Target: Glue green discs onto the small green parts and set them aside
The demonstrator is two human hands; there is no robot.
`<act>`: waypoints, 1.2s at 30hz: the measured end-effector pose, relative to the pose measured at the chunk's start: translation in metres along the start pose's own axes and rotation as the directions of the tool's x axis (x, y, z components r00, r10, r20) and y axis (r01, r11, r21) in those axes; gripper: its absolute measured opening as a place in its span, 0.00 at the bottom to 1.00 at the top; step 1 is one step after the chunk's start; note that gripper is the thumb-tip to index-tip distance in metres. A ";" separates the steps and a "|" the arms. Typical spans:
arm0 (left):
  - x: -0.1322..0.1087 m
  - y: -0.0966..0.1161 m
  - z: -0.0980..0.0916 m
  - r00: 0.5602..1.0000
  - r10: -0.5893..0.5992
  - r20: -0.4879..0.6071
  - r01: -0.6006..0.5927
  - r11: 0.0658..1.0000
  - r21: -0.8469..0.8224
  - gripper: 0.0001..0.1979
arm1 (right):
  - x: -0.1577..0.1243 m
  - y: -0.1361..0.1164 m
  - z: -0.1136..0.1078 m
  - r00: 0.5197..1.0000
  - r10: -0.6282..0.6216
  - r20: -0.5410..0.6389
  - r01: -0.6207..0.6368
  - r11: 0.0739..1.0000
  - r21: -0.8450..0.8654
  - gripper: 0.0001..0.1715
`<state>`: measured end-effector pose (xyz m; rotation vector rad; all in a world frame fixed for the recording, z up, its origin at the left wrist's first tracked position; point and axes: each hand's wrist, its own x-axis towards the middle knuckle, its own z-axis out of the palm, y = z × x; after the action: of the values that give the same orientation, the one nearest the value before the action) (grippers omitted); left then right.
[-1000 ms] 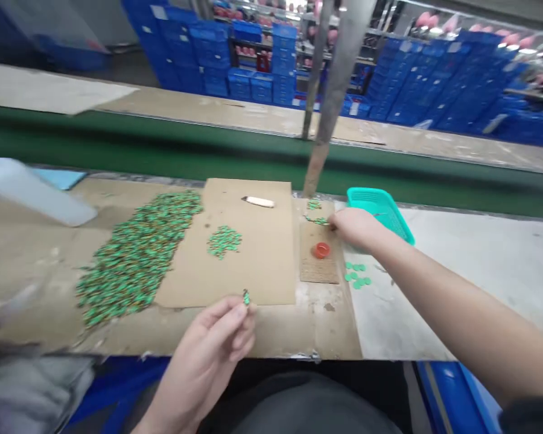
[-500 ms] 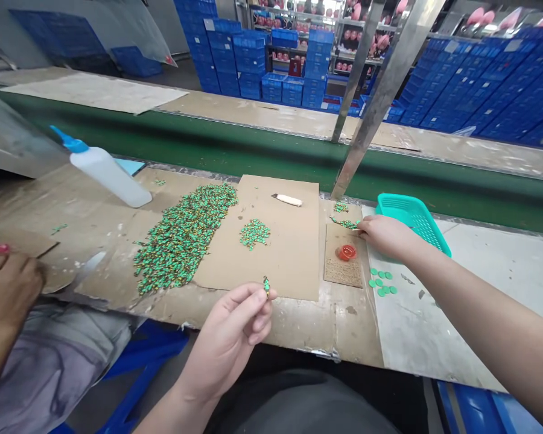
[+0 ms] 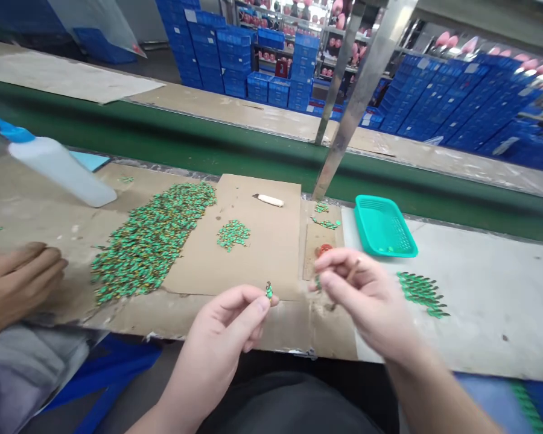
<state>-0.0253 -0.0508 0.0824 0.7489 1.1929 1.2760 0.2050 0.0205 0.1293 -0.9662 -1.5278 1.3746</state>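
Between the thumb and forefinger of my left hand (image 3: pixel 228 328) is a tiny green painted figurine (image 3: pixel 268 292), held upright above the bench edge. My right hand (image 3: pixel 373 301) is closed, with a thin brown stick (image 3: pixel 353 271) showing between its fingers. Something small and green at its fingertips is too blurred to name. Behind that hand, a red cup (image 3: pixel 324 248) on a small cardboard piece is partly hidden. A small group of green pieces (image 3: pixel 233 234) lies on the cardboard sheet (image 3: pixel 271 253), beside a large heap of them (image 3: pixel 154 241).
A white bottle with a blue nozzle (image 3: pixel 63 172) leans at left, near another person's hand (image 3: pixel 18 283). A white-handled knife (image 3: pixel 269 200) lies on the cardboard. At right are a turquoise basket (image 3: pixel 364 232) and rows of green pieces (image 3: pixel 420 292). A metal post (image 3: pixel 344 132) stands behind.
My right hand has come back from the small pieces near the basket toward my left hand. My left hand still holds the figurine. The view has shifted to the right.
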 end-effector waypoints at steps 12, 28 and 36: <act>-0.006 0.009 0.033 0.980 0.197 0.037 -0.201 0.957 0.207 0.24 | -0.013 0.030 0.020 0.995 0.059 0.086 -0.094 0.857 0.507 0.12; 0.000 0.000 0.021 0.999 0.011 0.048 -0.017 0.993 0.116 0.28 | -0.005 0.026 0.007 0.988 0.136 -0.073 -0.117 0.969 0.219 0.17; 0.007 0.013 -0.011 0.996 -0.087 -0.026 0.081 0.980 -0.184 0.34 | 0.083 0.002 -0.072 0.983 0.040 -0.178 -0.177 0.455 -0.873 0.12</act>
<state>-0.0406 -0.0439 0.0894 0.5394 1.1057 1.3116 0.2437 0.1229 0.1381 -1.7723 -2.1402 0.4336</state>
